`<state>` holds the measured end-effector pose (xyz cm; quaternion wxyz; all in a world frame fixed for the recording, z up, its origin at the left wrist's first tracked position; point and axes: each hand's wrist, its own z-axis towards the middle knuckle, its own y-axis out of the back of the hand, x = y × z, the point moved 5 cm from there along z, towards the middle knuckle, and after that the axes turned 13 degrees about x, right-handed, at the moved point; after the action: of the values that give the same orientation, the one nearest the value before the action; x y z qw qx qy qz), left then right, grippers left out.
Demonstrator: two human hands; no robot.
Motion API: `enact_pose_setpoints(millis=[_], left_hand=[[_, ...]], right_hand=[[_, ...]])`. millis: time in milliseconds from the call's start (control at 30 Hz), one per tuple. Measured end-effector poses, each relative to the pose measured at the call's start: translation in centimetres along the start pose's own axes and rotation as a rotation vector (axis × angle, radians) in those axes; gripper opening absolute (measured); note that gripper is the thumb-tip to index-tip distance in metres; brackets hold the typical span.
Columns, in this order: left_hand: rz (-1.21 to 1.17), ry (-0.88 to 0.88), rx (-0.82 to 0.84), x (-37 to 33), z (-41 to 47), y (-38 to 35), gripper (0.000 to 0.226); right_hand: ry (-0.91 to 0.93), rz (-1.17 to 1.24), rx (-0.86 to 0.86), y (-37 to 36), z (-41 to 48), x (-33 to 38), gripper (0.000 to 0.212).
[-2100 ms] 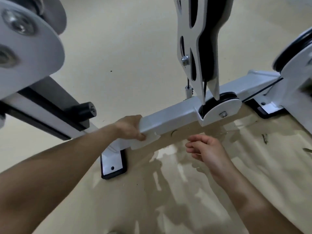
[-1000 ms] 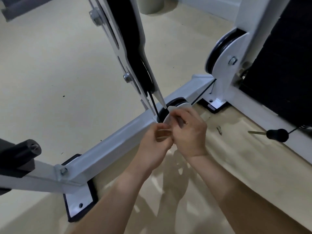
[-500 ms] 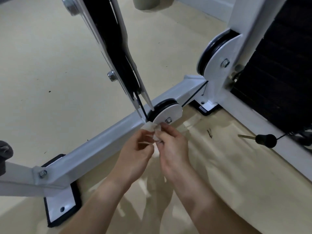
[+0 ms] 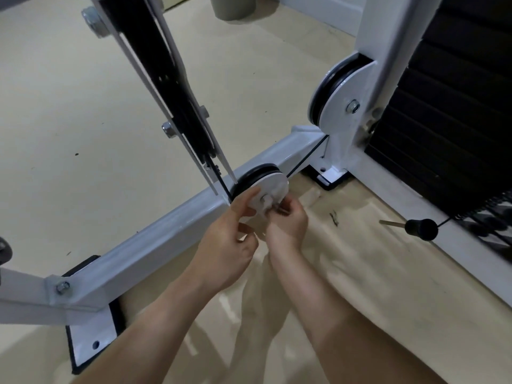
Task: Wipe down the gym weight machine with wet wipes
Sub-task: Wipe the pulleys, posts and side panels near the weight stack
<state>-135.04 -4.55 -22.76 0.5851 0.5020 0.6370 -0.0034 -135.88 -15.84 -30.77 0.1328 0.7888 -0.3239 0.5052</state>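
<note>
The left hand (image 4: pixel 228 242) and right hand (image 4: pixel 289 227) meet at the low pulley (image 4: pixel 273 185) of the weight machine (image 4: pixel 166 234). Their curled fingers pinch a small wet wipe (image 4: pixel 260 217) just below the pulley's bolt. The wipe is best worked around that bolt and the plate rim, clear of the cable (image 4: pixel 304 159).
</note>
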Motion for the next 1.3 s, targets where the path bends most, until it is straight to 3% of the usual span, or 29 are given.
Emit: enact_pose_setpoints(millis=[100,233,333,433,500,567,633,700,833,900,967,1067,1233,1300], left_hand=[[-0.05,0.075,-0.058,1.3,-1.3,-0.1,0.066],[-0.111,0.153,-0.103,2.4,-2.3,-0.2,0.055],[-0.159,0.171,-0.115,2.3,-2.4,-0.1,0.055],[-0.23,0.19,-0.116,2.1,-2.3,-0.2,0.061],[-0.298,0.202,-0.119,2.0,-2.3,-0.3,0.063],[-0.351,0.208,-0.137,1.9,-2.5,-0.4,0.062],[-0.389,0.213,-0.169,2.2,-2.9,-0.4,0.059],[-0.439,0.227,-0.193,2.3,-3.5,-0.1,0.055],[-0.513,0.259,-0.226,3.1,-4.5,0.7,0.045],[-0.536,0.27,-0.227,3.3,-4.8,1.0,0.038],[-0.539,0.279,-0.218,3.3,-4.8,1.0,0.033],[-0.547,0.281,-0.206,3.2,-4.5,0.7,0.032],[-0.569,0.283,-0.155,2.9,-3.9,-0.2,0.031],[-0.584,0.294,-0.15,3.0,-4.1,-0.3,0.03]], right_hand=[[-0.081,0.122,0.147,-1.0,-1.7,-1.2,0.025],[-0.095,0.138,-0.033,0.8,0.9,0.5,0.026],[-0.019,0.208,-0.019,1.1,2.3,2.2,0.026],[0.151,-0.001,0.006,0.3,1.0,3.4,0.019],[0.396,-0.173,0.032,-0.2,-0.8,4.1,0.024],[0.712,-0.496,0.093,-1.2,-2.2,3.7,0.02],[0.857,-0.779,0.156,-1.5,-2.3,1.7,0.012],[0.682,-0.671,0.176,-0.1,-1.3,1.1,0.003],[0.065,0.023,-0.039,2.3,1.6,0.0,0.008],[-0.092,0.385,-0.033,1.8,2.5,0.3,0.01],[-0.103,0.506,0.001,1.3,2.6,1.3,0.006],[0.057,0.262,0.046,0.1,0.8,2.7,0.01],[0.81,-0.579,0.143,-1.2,-2.6,3.4,0.009],[0.724,-0.647,0.234,-1.6,-2.3,1.5,0.007]])
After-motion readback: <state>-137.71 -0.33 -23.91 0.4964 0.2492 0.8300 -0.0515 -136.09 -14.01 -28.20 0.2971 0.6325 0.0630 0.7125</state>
